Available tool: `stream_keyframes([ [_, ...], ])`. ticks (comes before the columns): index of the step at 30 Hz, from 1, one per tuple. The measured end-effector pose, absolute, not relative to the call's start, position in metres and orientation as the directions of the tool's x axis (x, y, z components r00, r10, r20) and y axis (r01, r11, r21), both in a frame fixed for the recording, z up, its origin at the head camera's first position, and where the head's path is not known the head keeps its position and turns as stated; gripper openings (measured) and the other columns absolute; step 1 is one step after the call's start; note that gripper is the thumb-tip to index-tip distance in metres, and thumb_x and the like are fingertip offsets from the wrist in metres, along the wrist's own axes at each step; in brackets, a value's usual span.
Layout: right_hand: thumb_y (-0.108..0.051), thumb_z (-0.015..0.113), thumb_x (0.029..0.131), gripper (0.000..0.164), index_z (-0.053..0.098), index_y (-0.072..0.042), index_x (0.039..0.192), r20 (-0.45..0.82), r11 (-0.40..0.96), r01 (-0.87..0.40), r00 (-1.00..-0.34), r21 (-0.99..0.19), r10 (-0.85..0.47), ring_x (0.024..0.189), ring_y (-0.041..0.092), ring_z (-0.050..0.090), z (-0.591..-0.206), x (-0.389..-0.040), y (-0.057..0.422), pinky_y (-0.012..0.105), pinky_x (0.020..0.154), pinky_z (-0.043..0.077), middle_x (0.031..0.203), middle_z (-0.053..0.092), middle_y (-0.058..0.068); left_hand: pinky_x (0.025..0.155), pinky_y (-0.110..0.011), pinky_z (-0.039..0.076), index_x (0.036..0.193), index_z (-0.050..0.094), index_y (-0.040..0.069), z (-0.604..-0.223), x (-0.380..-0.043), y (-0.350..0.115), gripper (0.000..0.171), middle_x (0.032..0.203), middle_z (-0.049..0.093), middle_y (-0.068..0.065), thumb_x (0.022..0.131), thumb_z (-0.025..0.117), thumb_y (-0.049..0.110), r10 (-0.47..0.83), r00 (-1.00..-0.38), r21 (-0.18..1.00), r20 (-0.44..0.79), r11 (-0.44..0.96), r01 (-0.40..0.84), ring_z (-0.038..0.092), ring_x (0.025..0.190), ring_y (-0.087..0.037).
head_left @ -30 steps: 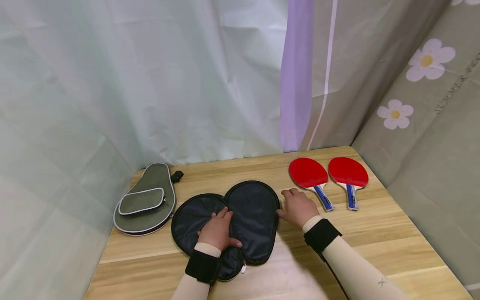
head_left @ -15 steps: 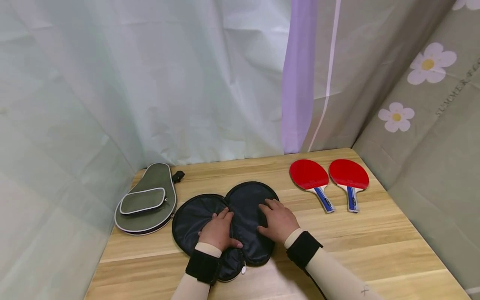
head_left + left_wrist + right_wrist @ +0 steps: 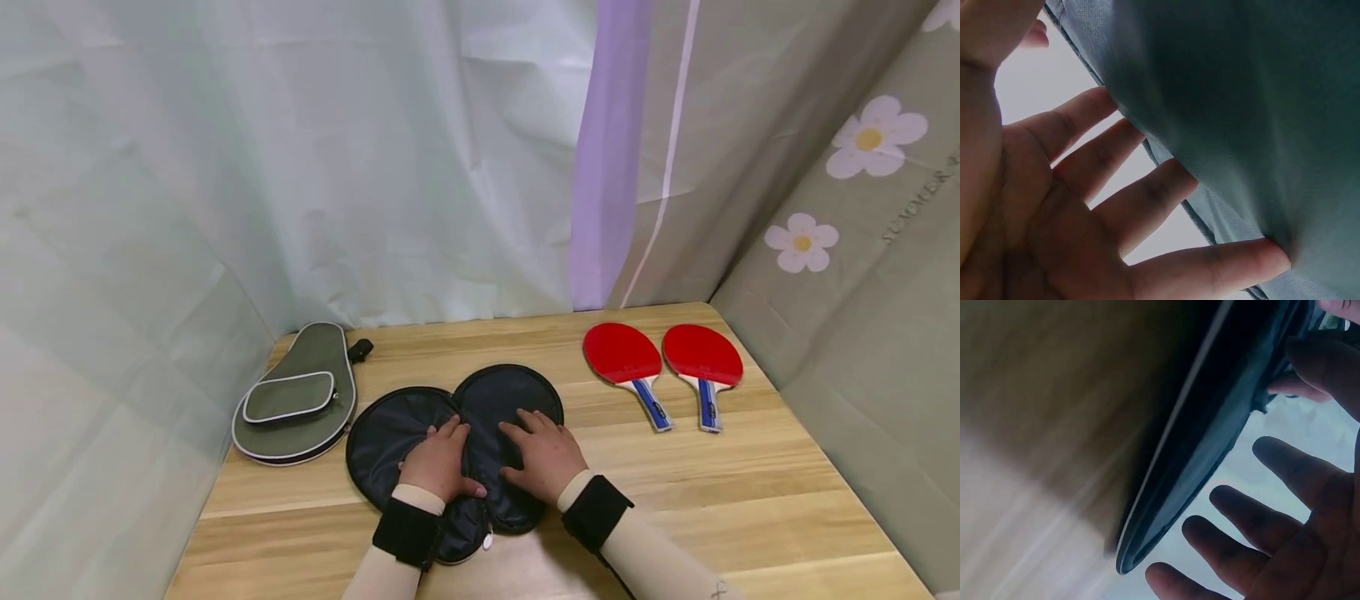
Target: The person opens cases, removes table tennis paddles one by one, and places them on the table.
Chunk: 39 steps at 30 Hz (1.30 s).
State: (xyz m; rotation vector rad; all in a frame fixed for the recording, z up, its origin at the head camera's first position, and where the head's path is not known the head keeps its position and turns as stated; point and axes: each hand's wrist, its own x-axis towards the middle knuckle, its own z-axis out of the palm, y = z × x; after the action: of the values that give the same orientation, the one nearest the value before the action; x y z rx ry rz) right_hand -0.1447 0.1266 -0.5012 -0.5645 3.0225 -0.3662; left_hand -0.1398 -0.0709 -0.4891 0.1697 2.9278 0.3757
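Case [image 3: 480, 417] lying open beneath pressing left hand [image 3: 437, 468], likely for steadying, and hovering right hand [image 3: 549, 460]; fingers [image 3: 1150, 197] spread, gripping nothing.

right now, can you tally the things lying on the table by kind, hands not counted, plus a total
Red table tennis bats: 2
Grey-green bat-shaped case: 1
Opened-out black case: 1
Total: 4

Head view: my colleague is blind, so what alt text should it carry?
A person's left hand touches an open black case, the right hand above it, on a wooden table; a grey-green case lies left, two red paddles right.
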Motion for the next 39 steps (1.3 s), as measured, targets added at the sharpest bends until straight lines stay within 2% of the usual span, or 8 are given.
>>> stream_keyframes([
  [6, -0.051, 0.079, 0.084, 0.069, 0.058, -0.029, 0.145, -0.064, 0.905, -0.34, -0.928, -0.254, -0.367, 0.138, 0.038, 0.055, -0.502, -0.137, 0.122, 0.066, 0.104, 0.048, 0.152, 0.055, 0.012, 0.076, -0.083, 0.048, 0.145, 0.055, 0.014, -0.49, -0.138, -0.071, 0.103, 0.16, 0.047, -0.009, 0.059, 0.097, 0.052, 0.142, -0.976, 0.258, -0.164, 0.961, 0.096, 0.049, 0.142, -0.047],
  [15, -0.052, 0.078, 0.085, 0.068, 0.056, -0.032, 0.146, -0.055, 0.904, -0.346, -0.927, -0.251, -0.37, 0.136, 0.043, 0.056, -0.508, -0.129, 0.117, 0.071, 0.102, 0.047, 0.148, 0.058, 0.013, 0.08, -0.076, 0.053, 0.146, 0.051, 0.006, -0.491, -0.133, -0.073, 0.108, 0.159, 0.049, -0.013, 0.06, 0.096, 0.052, 0.159, -0.977, 0.261, -0.145, 0.958, 0.117, 0.052, 0.14, -0.045],
  [21, -0.053, 0.073, 0.089, 0.059, 0.059, -0.033, 0.143, -0.067, 0.913, -0.344, -0.928, -0.221, -0.366, 0.138, 0.043, 0.055, -0.508, -0.125, 0.115, 0.072, 0.103, 0.046, 0.15, 0.057, 0.014, 0.092, -0.063, 0.057, 0.142, 0.058, 0.009, -0.49, -0.132, -0.077, 0.098, 0.16, 0.047, -0.014, 0.063, 0.093, 0.056, 0.187, -0.973, 0.241, -0.139, 0.959, 0.15, 0.053, 0.14, -0.044],
  [25, -0.054, 0.071, 0.09, 0.054, 0.063, -0.034, 0.14, -0.063, 0.915, -0.354, -0.926, -0.191, -0.372, 0.139, 0.042, 0.054, -0.509, -0.125, 0.115, 0.071, 0.104, 0.046, 0.151, 0.056, 0.013, 0.097, -0.062, 0.055, 0.143, 0.059, 0.016, -0.489, -0.129, -0.084, 0.094, 0.162, 0.044, -0.015, 0.065, 0.091, 0.058, 0.173, -0.974, 0.245, -0.149, 0.96, 0.133, 0.052, 0.142, -0.042],
  [29, -0.055, 0.07, 0.091, 0.053, 0.063, -0.034, 0.14, -0.056, 0.914, -0.367, -0.923, -0.171, -0.381, 0.139, 0.042, 0.054, -0.508, -0.127, 0.115, 0.07, 0.104, 0.046, 0.151, 0.056, 0.013, 0.102, -0.075, 0.044, 0.146, 0.056, 0.024, -0.487, -0.122, -0.097, 0.095, 0.163, 0.041, -0.017, 0.065, 0.091, 0.058, 0.104, -0.98, 0.237, -0.168, 0.97, 0.062, 0.039, 0.147, -0.05],
  [34, -0.054, 0.071, 0.09, 0.053, 0.064, -0.034, 0.138, -0.044, 0.911, -0.37, -0.923, -0.181, -0.384, 0.139, 0.042, 0.053, -0.505, -0.131, 0.116, 0.071, 0.104, 0.046, 0.151, 0.056, 0.013, 0.098, -0.091, 0.027, 0.149, 0.051, 0.029, -0.485, -0.116, -0.121, 0.102, 0.167, 0.027, -0.026, 0.062, 0.09, 0.064, -0.027, -0.981, 0.2, -0.19, 0.977, -0.066, 0.013, 0.146, -0.072],
  [37, -0.055, 0.071, 0.09, 0.053, 0.064, -0.034, 0.138, -0.044, 0.911, -0.368, -0.923, -0.185, -0.382, 0.14, 0.042, 0.053, -0.505, -0.132, 0.116, 0.07, 0.104, 0.046, 0.151, 0.056, 0.012, 0.094, -0.093, 0.027, 0.151, 0.048, 0.032, -0.485, -0.114, -0.134, 0.104, 0.169, 0.012, -0.03, 0.062, 0.089, 0.066, -0.083, -0.972, 0.217, -0.222, 0.967, -0.133, 0.007, 0.135, -0.084],
  [39, -0.055, 0.07, 0.091, 0.053, 0.064, -0.035, 0.139, -0.048, 0.911, -0.366, -0.924, -0.189, -0.38, 0.141, 0.041, 0.052, -0.505, -0.133, 0.116, 0.07, 0.105, 0.045, 0.152, 0.055, 0.012, 0.09, -0.091, 0.032, 0.152, 0.046, 0.034, -0.485, -0.113, -0.142, 0.104, 0.169, 0.005, -0.031, 0.062, 0.088, 0.066, -0.111, -0.963, 0.238, -0.244, 0.956, -0.171, 0.012, 0.13, -0.087],
])
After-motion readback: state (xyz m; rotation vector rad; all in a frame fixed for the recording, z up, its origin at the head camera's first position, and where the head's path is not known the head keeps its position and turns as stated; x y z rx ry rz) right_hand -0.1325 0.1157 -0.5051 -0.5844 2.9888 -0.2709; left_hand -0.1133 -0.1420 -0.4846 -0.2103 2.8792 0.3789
